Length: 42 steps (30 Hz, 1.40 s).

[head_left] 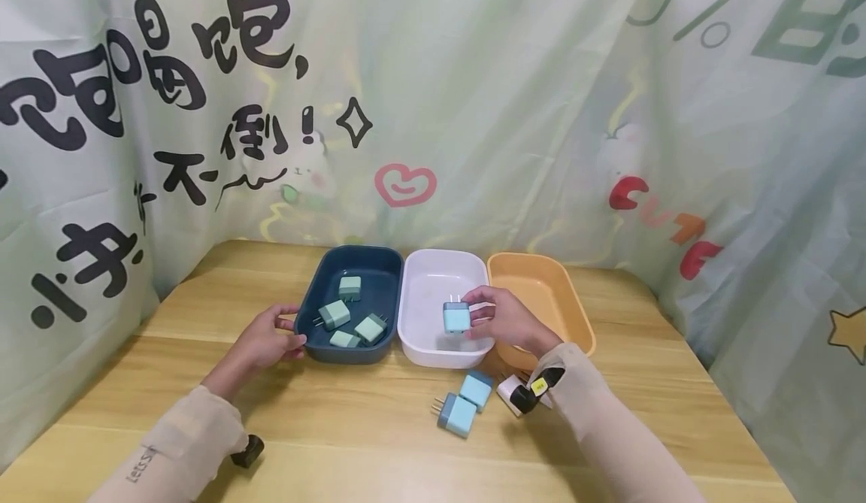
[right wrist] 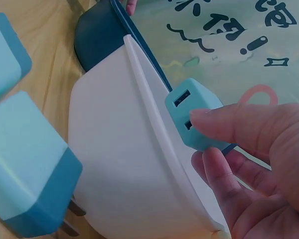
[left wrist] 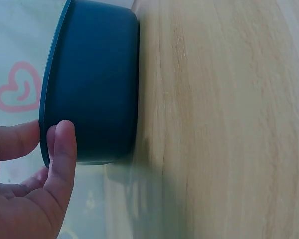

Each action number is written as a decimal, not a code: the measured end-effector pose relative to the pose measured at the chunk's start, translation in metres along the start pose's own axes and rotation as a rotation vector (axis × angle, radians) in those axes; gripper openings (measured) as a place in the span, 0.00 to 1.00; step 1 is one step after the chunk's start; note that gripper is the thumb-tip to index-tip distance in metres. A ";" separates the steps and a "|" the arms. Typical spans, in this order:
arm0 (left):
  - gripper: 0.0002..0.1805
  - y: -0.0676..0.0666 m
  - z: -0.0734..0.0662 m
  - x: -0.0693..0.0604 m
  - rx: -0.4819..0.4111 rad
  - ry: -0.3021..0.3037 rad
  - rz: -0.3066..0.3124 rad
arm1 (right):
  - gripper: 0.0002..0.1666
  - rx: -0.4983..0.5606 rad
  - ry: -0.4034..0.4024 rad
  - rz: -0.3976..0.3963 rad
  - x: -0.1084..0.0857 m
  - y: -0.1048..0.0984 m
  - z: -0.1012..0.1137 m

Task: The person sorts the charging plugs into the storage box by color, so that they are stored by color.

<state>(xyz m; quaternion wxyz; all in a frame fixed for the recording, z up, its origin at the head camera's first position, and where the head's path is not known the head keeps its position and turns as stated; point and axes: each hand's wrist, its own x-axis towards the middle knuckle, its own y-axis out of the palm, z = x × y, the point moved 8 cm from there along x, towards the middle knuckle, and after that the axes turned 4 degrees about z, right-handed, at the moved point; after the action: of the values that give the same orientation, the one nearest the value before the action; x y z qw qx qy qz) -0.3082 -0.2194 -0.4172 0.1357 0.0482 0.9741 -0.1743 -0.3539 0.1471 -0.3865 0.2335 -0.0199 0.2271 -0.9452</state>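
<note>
My left hand pinches the near-left rim of a dark blue bin. In the left wrist view its thumb lies on the rim and its fingers lie against the outer wall. Inside that bin are several green USB chargers. My right hand holds a light-blue charger over the white bin, prongs pointing away. The right wrist view shows the thumb across the face with two USB ports on this charger.
An orange bin stands right of the white one. Two light-blue chargers lie touching on the wooden table before the bins. Beside them a pale charger is partly hidden by the right wrist's camera. A printed curtain hangs behind.
</note>
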 end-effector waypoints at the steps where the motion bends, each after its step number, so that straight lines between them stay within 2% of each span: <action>1: 0.36 0.000 0.000 0.000 -0.002 -0.002 0.001 | 0.30 -0.007 0.007 -0.004 0.002 0.000 -0.001; 11: 0.35 0.000 0.001 0.001 -0.005 -0.008 0.004 | 0.29 -0.055 0.078 -0.047 0.020 -0.005 -0.003; 15: 0.35 0.001 -0.002 0.003 -0.011 0.009 0.005 | 0.30 -0.058 0.080 -0.065 0.028 -0.008 -0.001; 20: 0.34 0.001 -0.002 0.003 -0.026 0.047 0.005 | 0.29 -0.045 0.062 -0.045 0.038 -0.007 0.004; 25: 0.34 0.001 -0.002 0.002 -0.020 0.066 0.001 | 0.29 -0.069 0.092 -0.049 0.047 -0.007 0.006; 34: 0.33 0.000 -0.002 0.001 0.008 0.049 0.001 | 0.29 -0.091 0.111 -0.068 0.063 -0.008 0.006; 42: 0.32 0.000 0.000 0.001 0.012 0.036 -0.002 | 0.29 -0.034 0.109 -0.072 0.076 -0.007 0.000</action>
<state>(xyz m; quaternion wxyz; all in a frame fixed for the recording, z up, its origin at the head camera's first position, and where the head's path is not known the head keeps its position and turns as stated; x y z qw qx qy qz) -0.3092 -0.2189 -0.4174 0.1176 0.0509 0.9754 -0.1794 -0.4245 0.1178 -0.3884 0.1861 0.0195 0.2545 -0.9488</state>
